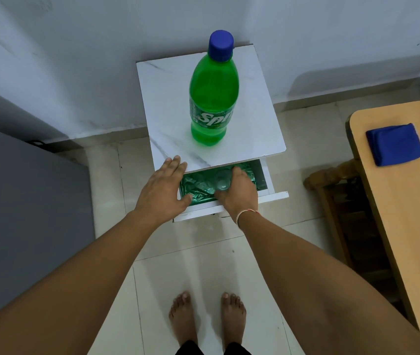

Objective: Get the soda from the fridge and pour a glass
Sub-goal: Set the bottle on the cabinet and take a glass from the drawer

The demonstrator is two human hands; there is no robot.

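Observation:
A green soda bottle (212, 98) with a blue cap stands upright on the small white marble-look table (162, 103). Below the top, a white drawer (268, 194) is pulled out, lined with crinkled green foil (196, 185). My right hand (238, 193) reaches into the drawer and is closed around a clear glass (221, 179) lying on its side. My left hand (162, 188) rests flat with fingers spread, over the table's front edge and the drawer's left side, holding nothing.
A grey fridge (24, 213) stands at the left. A wooden table (403, 188) at the right carries a folded blue cloth (394, 144). A wooden chair frame (337, 201) stands beside it. My bare feet are on the tiled floor (203, 265).

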